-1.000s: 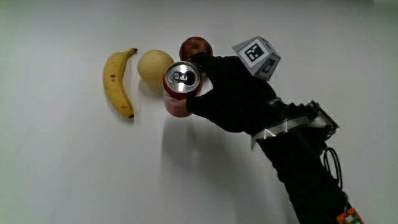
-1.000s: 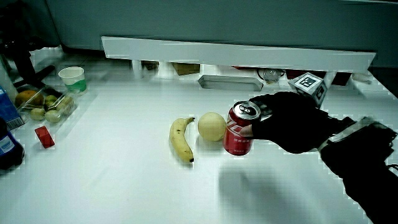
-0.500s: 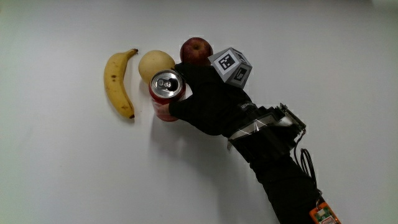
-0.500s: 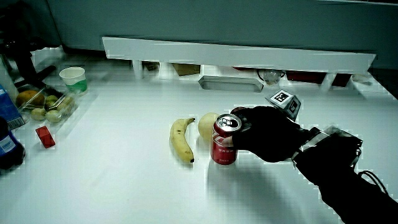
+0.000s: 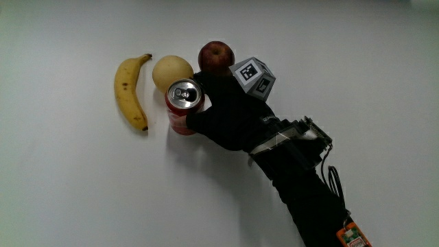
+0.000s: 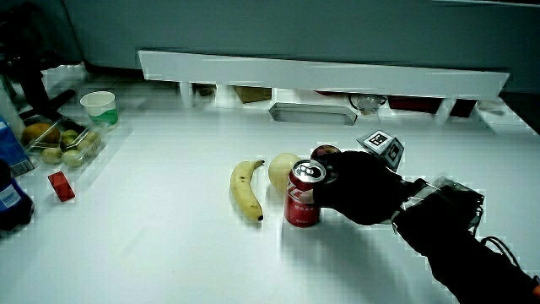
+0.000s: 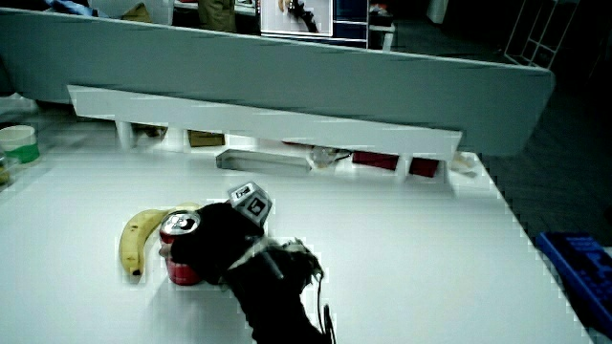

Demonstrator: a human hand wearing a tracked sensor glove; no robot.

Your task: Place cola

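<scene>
A red cola can (image 5: 184, 105) with a silver top stands upright on the white table (image 5: 82, 192), just nearer to the person than a pale round fruit (image 5: 171, 71). The can (image 6: 302, 197) shows in both side views (image 7: 179, 256). The gloved hand (image 5: 230, 110) wraps its fingers around the can's side, with the patterned cube (image 5: 253, 77) on its back. The hand (image 6: 359, 186) sits beside the can, and its forearm (image 5: 309, 199) runs toward the person.
A banana (image 5: 128, 90) lies beside the can and the pale fruit. A red apple (image 5: 215, 55) sits beside the pale fruit, close to the hand. In a side view a green cup (image 6: 99, 106), a fruit tray (image 6: 63, 141) and a small red object (image 6: 58, 185) stand near the table's edge, and a low partition (image 6: 321, 76) is seen.
The hand carried the can down and toward the banana until it stood on the table near the pale fruit. Over the last half second it hardly moved.
</scene>
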